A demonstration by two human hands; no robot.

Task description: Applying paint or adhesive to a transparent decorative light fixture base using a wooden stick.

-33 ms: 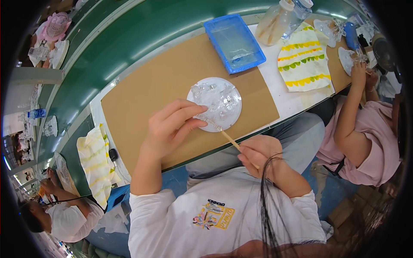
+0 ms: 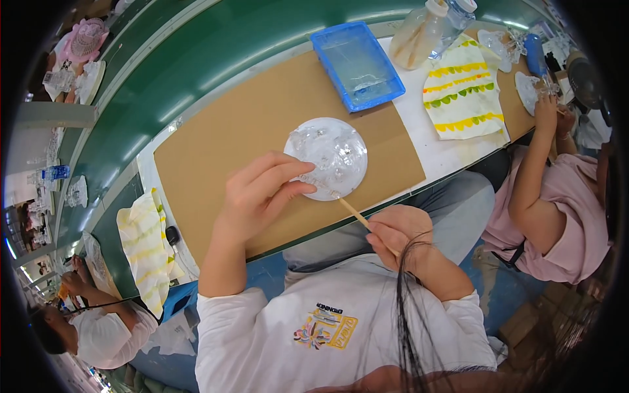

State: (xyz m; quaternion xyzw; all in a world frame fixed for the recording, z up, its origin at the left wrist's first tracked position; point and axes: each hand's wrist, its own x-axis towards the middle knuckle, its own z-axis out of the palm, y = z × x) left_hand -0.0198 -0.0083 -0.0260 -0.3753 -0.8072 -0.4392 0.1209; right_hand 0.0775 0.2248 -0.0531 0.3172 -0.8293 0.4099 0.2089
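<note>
Round white plate [image 2: 341, 141] of clear plastic bits lies just ahead of my left hand [image 2: 259, 196], fingertips pinching one; right hand [image 2: 400, 236] grips thin wooden stick [image 2: 354, 213] angled toward plate.

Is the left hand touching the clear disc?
Touching. Head view: left hand fingertips rest on the clear disc at its lower left edge, with no gap visible.

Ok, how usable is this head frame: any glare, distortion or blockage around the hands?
Head view: strong fisheye, table edges bow and the corners go black. Overhead lights glare in streaks on the green belt. The clear pieces on the white plate wash out. Left hand and right hand with the stick are sharp; dark hair strands cross the lower frame.
</note>
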